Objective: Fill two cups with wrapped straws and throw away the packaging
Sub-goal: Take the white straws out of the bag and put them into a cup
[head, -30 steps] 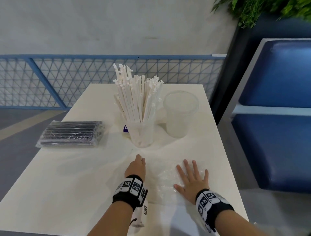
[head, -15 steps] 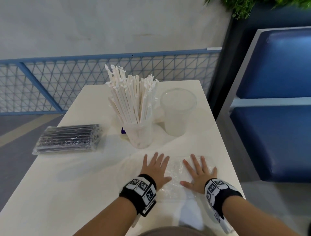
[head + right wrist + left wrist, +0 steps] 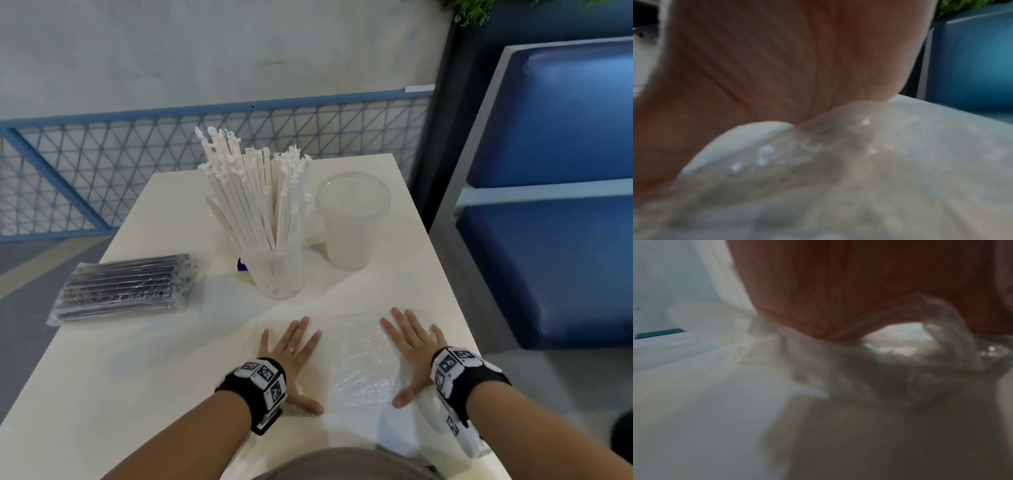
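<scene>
A clear cup (image 3: pixel 278 274) packed with white paper-wrapped straws (image 3: pixel 255 192) stands mid-table. To its right is a second clear cup (image 3: pixel 349 222) with nothing in it. An empty clear plastic wrapper (image 3: pixel 358 356) lies flat near the table's front edge. My left hand (image 3: pixel 291 353) presses its left side with fingers spread flat. My right hand (image 3: pixel 412 346) presses its right side the same way. Both wrist views are blurred and show a palm (image 3: pixel 838 288) on crinkled plastic wrapper (image 3: pixel 818 146). A sealed pack of dark straws (image 3: pixel 123 287) lies at the table's left edge.
The white table (image 3: pixel 137 377) ends just right of my right hand. Blue padded seating (image 3: pixel 548 257) stands beyond that edge. A blue mesh railing (image 3: pixel 137 171) runs behind the table. A small blue-and-white item (image 3: pixel 241 265) peeks out behind the filled cup.
My left hand went from curled to flat and spread on the wrapper. Both hands slid apart, smoothing the plastic out. The head view tilted down and closer.
</scene>
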{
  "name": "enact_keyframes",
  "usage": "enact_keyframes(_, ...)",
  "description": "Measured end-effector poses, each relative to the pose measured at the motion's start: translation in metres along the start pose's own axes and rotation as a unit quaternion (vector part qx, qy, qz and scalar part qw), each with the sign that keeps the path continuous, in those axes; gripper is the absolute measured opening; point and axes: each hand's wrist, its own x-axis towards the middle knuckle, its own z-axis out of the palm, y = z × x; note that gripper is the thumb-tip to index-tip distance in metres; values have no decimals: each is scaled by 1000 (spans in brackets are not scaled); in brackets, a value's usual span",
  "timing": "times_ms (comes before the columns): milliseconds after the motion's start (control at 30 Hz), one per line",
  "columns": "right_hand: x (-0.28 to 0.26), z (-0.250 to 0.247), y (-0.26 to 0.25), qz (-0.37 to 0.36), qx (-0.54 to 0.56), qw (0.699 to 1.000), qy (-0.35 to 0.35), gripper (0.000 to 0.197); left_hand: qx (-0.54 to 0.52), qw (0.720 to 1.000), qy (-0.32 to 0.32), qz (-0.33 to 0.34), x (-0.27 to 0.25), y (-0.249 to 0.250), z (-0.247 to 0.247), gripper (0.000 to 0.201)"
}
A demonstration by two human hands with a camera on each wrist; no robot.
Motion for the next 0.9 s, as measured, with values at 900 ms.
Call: enact_keyframes(900, 39, -196, -141, -182, 478, 788, 342, 140, -447, 870, 205, -20, -37, -122, -178, 98)
